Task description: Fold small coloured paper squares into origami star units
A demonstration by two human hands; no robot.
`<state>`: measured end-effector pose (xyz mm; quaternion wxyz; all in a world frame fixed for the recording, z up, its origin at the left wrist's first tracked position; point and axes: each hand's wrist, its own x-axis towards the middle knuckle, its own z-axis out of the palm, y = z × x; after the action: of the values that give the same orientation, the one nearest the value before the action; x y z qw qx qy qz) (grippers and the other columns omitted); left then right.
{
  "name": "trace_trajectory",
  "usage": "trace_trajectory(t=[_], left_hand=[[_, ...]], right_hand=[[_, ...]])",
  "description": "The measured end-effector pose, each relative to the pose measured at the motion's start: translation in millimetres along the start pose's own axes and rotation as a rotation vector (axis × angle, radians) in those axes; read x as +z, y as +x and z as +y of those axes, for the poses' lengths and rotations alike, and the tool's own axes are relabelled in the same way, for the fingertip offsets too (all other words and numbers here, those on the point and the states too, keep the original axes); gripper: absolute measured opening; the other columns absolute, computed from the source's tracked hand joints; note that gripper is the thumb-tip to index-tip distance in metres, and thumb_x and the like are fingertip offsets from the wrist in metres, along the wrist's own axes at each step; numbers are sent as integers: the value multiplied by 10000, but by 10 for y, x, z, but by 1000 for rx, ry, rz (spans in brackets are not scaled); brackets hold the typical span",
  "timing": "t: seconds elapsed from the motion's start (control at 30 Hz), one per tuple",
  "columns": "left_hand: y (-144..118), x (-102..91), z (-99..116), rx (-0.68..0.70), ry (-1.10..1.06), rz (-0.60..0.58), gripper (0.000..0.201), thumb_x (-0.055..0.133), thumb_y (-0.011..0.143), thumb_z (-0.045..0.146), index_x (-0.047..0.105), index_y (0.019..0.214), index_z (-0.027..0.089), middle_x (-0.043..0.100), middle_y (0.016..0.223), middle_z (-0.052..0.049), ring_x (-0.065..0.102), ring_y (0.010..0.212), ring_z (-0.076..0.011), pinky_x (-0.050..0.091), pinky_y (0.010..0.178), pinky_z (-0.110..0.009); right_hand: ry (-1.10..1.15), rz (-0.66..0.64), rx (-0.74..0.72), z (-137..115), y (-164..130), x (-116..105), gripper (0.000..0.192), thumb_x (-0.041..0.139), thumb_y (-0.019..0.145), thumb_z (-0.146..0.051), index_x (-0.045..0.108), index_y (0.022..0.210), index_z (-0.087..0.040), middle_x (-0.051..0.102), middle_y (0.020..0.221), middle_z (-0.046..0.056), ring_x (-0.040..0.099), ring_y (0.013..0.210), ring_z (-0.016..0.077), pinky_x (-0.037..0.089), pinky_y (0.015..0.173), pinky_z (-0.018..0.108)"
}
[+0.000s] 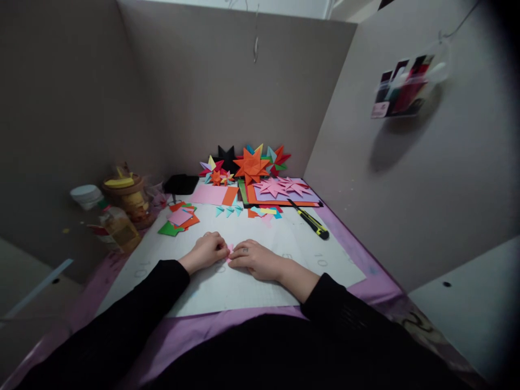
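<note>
Pinching a small pink paper piece (229, 251) between both hands at mat centre.

White cutting mat (260, 271) fills the desk; my right hand (255, 260) lies flat at 3 o'clock of the piece, my left hand (206, 251) curled at 9 o'clock, both sets of fingertips closed on it, equally near. Its long axis I cannot tell. Yellow knife (311, 220) sits at 2 o'clock, well apart.

Single head view only. You wore the camera, and it looked forward and steeply down over your sleeves at the white mat (252, 281), close below. It faced the far partition wall (227, 81); side walls closed the frame left and right.
</note>
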<state>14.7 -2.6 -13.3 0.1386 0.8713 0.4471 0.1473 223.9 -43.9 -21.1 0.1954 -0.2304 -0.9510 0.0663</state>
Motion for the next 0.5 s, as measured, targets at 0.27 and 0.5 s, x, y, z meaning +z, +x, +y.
trace_trajectory(t=[0.27,0.5], left_hand=[[4,6,-20,12,20,10,186,551,731,327,648,657,185,633,747,-36,538,741,-173,396,725,-271],[2,15,-7,-4,30,11,198,535,742,327,650,667,184,631,756,-48,540,755,-183,392,721,-281]], right_hand=[[21,-11,68,-40,18,-41,378,510,787,-65,564,1122,-232,631,1078,42,475,1088,174,337,940,342],[27,10,8,-7,-7,-2,319,504,830,-118,606,1096,-262,628,1132,15,466,1088,180,317,942,360]])
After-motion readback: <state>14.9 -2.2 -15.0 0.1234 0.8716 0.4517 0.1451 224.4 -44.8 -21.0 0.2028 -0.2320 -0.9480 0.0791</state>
